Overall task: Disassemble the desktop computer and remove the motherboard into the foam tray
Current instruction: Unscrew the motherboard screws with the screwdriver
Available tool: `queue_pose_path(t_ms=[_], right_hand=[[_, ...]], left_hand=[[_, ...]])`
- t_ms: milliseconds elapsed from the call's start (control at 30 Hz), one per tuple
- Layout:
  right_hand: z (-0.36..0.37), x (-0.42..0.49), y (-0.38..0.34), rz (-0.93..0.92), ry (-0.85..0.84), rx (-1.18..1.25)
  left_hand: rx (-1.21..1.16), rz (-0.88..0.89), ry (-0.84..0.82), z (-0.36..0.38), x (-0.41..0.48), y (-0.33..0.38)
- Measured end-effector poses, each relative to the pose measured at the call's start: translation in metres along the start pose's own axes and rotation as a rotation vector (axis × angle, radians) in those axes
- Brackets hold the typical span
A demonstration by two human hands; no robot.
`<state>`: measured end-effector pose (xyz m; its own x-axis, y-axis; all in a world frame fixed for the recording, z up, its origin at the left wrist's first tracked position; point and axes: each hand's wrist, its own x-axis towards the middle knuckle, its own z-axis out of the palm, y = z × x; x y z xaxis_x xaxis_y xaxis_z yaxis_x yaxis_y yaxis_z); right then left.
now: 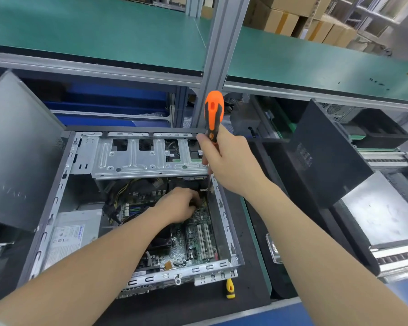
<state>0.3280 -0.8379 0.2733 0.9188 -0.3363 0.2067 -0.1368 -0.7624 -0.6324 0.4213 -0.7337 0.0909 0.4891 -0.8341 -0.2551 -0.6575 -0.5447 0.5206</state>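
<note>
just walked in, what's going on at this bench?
A person is working inside an open desktop case. The right hand grips an orange and black screwdriver, its shaft pointing down into the case's far right corner. The left hand reaches onto the motherboard, fingers curled at a dark part; whether they grip it is unclear. The motherboard is not yet out. A yellow-handled tool lies on the mat in front.

I cannot see the fingertips of the left hand (178, 203); they are hidden low over the motherboard (198, 241). The right hand (229, 161) covers most of the shaft of the screwdriver (213, 114). The power supply label (66, 238) is too small to read.
</note>
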Motion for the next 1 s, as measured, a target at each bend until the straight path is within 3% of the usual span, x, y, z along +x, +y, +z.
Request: queue_pose_path(t_ms=[300, 567, 1000], right_hand=[[0.004, -0.008, 0.004, 0.067, -0.013, 0.001], [-0.001, -0.011, 0.005, 0.069, -0.004, 0.014], [-0.002, -0.009, 0.002, 0.066, -0.033, -0.002]], left_hand=[[0.16, 0.05, 0.016, 0.004, 0.004, 0.007], [0.32, -0.054, 0.006, 0.017, 0.021, 0.034], [0.693, 0.034, -0.033, 0.035, 0.009, 0.046]])
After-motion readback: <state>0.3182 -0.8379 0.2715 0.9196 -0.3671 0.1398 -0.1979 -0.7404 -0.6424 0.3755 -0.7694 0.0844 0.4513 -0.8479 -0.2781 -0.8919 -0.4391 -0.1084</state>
